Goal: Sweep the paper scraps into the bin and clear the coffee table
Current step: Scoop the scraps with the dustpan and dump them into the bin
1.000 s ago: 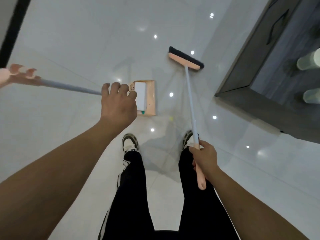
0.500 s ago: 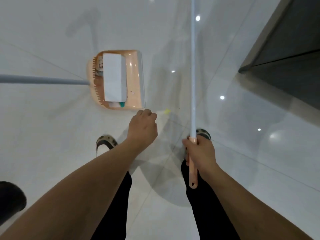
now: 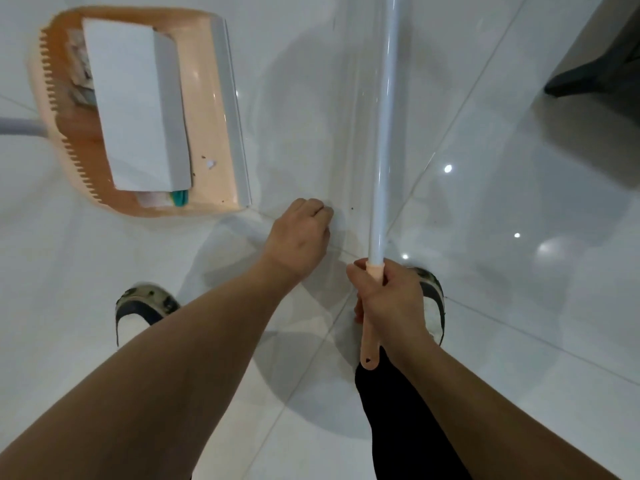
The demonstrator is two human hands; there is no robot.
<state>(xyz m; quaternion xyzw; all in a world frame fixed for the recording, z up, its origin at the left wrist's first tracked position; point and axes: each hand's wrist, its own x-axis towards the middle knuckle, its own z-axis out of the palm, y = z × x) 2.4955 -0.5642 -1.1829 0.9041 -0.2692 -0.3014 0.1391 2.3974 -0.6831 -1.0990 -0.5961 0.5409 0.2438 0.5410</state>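
My left hand (image 3: 298, 233) reaches down to the white tile floor, its fingers curled with the tips together on the spot where a small yellow paper scrap lay. The scrap itself is hidden under the fingers. My right hand (image 3: 391, 299) grips the peach end of the broom handle (image 3: 384, 133), whose pale pole runs up out of the top of the view. The broom head is out of sight. The peach dustpan (image 3: 218, 98) lies on the floor at the upper left and holds a white folded paper (image 3: 135, 105), crumpled scraps and a teal item (image 3: 180, 197).
The dustpan's grey handle (image 3: 17, 128) leaves the view at the left edge. A dark furniture corner (image 3: 602, 71) stands at the top right. Tiny dark crumbs (image 3: 351, 208) lie beside my left fingertips. My shoes (image 3: 145, 306) are on the floor below the hands.
My left hand let go of the dustpan handle and dropped to the floor onto the yellow scrap, which no longer shows. The view has come much closer to the floor; my right hand keeps hold of the broom.
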